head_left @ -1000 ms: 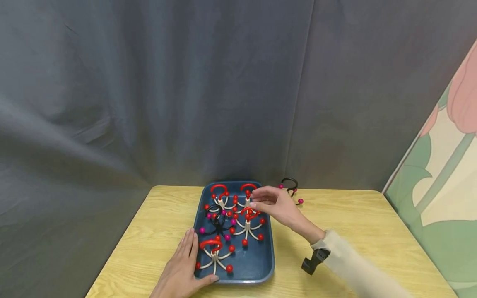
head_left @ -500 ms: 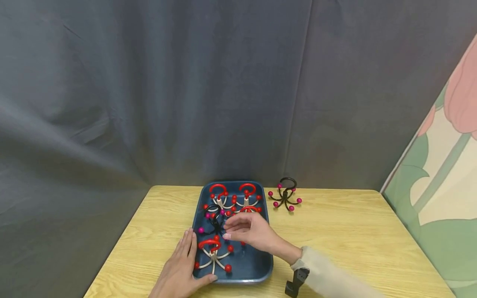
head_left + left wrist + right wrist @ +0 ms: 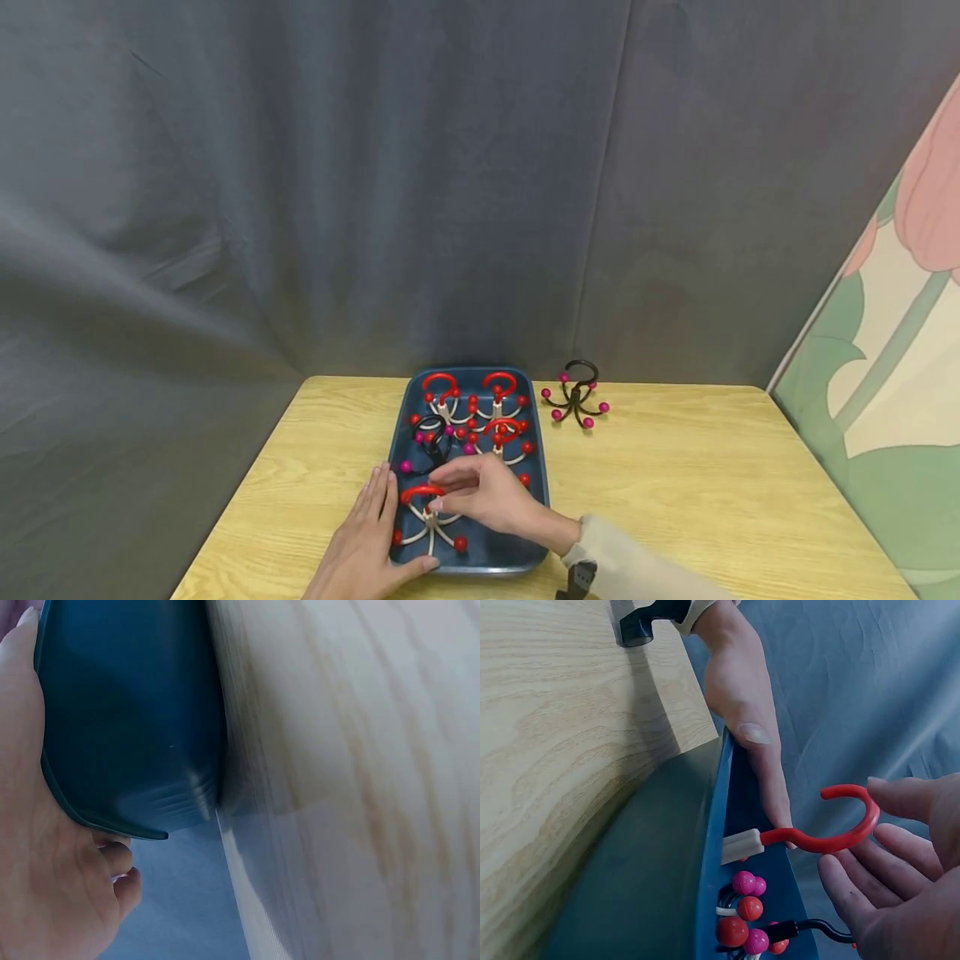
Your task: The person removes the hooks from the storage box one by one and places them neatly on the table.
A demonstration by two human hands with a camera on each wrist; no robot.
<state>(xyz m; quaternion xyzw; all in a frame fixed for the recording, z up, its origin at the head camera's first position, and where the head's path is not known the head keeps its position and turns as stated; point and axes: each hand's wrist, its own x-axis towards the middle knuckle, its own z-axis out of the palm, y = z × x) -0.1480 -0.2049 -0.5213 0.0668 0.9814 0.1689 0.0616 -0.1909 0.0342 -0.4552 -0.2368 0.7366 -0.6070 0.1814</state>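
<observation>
A dark blue tray (image 3: 495, 554) holds several claw hooks with ball-tipped arms. Most are white with red hooks; a black claw hook (image 3: 435, 450) with magenta balls lies among them. At the front left of the tray is a white claw hook (image 3: 431, 521) with a red top. My right hand (image 3: 491, 500) is over it, and in the right wrist view its thumb and fingers stand loosely on both sides of the red hook (image 3: 836, 841). My left hand (image 3: 360, 537) lies along the tray's left side, fingers straight on the rim, thumb at the front edge.
Another black claw hook (image 3: 576, 400) with magenta balls stands on the wooden table (image 3: 675, 475), right of the tray's back corner. A grey curtain (image 3: 450, 192) hangs behind the table. On the right is a flower-patterned panel (image 3: 900, 375).
My right hand has moved from the tray's back right toward its front left, reaching the front claw hook. The black claw hook on the table is now uncovered. My left hand has stayed put.
</observation>
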